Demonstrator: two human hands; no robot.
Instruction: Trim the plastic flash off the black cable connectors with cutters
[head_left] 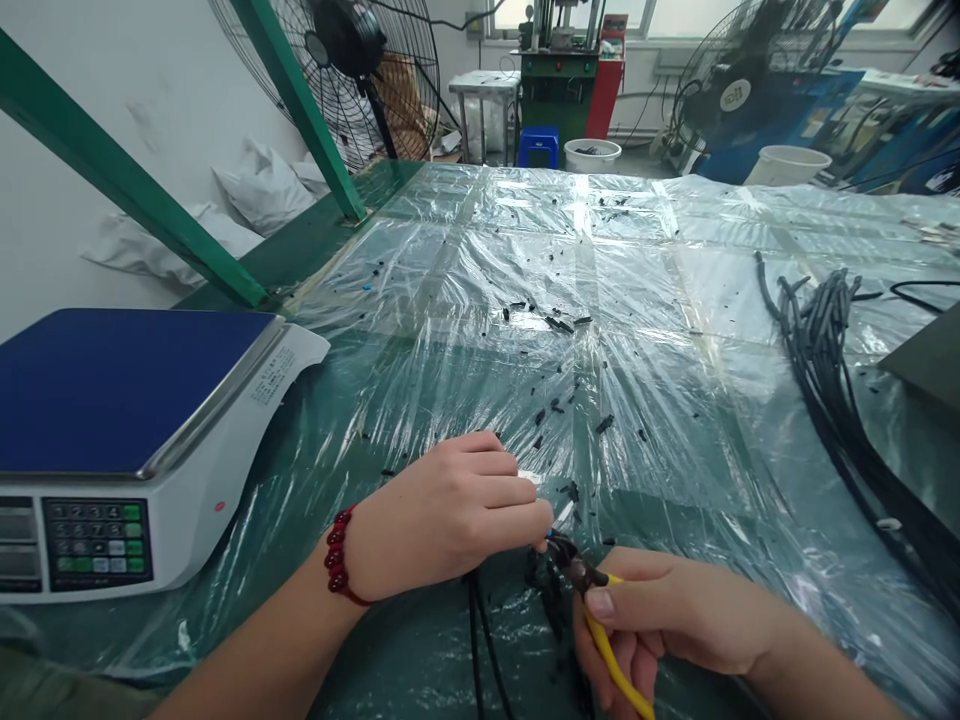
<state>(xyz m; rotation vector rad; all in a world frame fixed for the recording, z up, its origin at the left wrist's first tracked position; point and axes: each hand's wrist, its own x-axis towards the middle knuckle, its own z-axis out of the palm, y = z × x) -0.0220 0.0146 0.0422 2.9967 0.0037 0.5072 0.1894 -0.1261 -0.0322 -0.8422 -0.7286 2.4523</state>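
Note:
My left hand [465,500], with a dark red bead bracelet [339,550] at its wrist, is closed around black cables [480,640]. Their lengths hang down toward me below the palm, and a short end pokes out past the fingertips. Yellow-handled cutting pliers [611,640] are gripped in my right hand [652,620]. The jaws of the pliers meet the cable end just right of my left fingertips; whether they are fully closed on it is too small to tell. Black scraps [555,590] lie on the plastic sheet beneath the jaws.
A weighing scale [127,390] with a blue top stands at the left. At the right lies a bundle of black cables [840,400] beside a grey box [930,365]. Clear plastic sheet [465,380] covers the table, strewn with black bits. Green posts [300,110] rise at the left edge.

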